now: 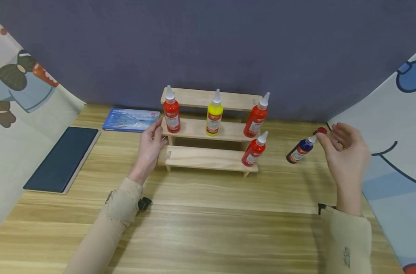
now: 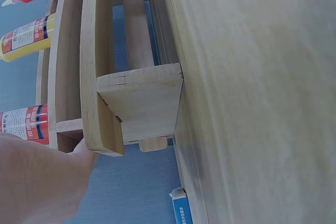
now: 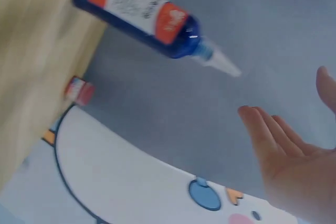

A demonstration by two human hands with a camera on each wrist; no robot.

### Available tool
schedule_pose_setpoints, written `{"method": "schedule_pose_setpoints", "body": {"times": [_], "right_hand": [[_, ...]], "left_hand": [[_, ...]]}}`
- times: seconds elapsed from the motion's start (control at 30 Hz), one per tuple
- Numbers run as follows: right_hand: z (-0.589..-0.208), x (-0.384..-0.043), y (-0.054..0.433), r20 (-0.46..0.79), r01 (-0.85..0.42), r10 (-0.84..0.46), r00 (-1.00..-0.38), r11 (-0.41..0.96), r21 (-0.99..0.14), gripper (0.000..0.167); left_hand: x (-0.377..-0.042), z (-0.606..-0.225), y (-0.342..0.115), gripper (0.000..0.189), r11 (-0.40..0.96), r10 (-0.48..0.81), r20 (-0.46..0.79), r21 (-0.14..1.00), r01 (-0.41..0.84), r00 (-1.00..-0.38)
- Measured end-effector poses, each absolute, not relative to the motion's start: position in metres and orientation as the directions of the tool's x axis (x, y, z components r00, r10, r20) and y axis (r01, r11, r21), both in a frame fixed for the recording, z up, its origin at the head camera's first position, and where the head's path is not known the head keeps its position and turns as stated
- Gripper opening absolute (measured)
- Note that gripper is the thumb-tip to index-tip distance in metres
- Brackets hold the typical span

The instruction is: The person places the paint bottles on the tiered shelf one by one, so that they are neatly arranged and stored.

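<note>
My left hand [image 1: 150, 146] grips the left end of a three-step wooden rack [image 1: 201, 156], at its middle shelf. On that shelf stand a red squeeze bottle [image 1: 171, 117], a yellow squeeze bottle [image 1: 214, 118] and a second red bottle [image 1: 255, 121] at the right end. Another red bottle [image 1: 253, 153] is on the lowest step, at the right. To the right of the rack, a dark blue squeeze bottle [image 1: 299, 151] with a pale nozzle stands on the table. My right hand [image 1: 346, 156] is beside its nozzle, fingers apart from the thumb and holding nothing.
A small red-capped container [image 3: 80, 91] sits behind the blue bottle, near the right wall panel. A flat blue box [image 1: 130, 120] lies left of the rack, and a dark-covered flat tablet or book [image 1: 64, 160] lies farther left. The dark back panel [image 1: 208, 45] rises behind the rack.
</note>
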State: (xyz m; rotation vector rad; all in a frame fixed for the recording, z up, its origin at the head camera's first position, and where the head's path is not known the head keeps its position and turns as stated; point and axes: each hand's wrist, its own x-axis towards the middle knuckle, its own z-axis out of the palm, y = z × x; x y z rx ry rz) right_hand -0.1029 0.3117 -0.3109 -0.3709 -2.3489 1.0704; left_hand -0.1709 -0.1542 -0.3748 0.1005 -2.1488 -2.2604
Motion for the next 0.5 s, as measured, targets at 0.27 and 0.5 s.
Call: {"method": "schedule_pose_setpoints", "body": {"times": [0.27,0.5], "right_hand": [[-0.329,-0.111,0.333,0.136,0.109,0.314,-0.940,0.651,-0.751,0.082],[-0.345,-0.120,0.338,0.092,0.051,0.179,-0.979,0.663,-0.747,0.079]], "left_hand": [[-0.170,-0.374,-0.154,0.051,-0.056,-0.053,-0.034,0.998,-0.031,-0.998],[-0.170,-0.374,-0.155,0.051,-0.051,-0.048,-0.027,0.998,-0.025,-0.998]]}}
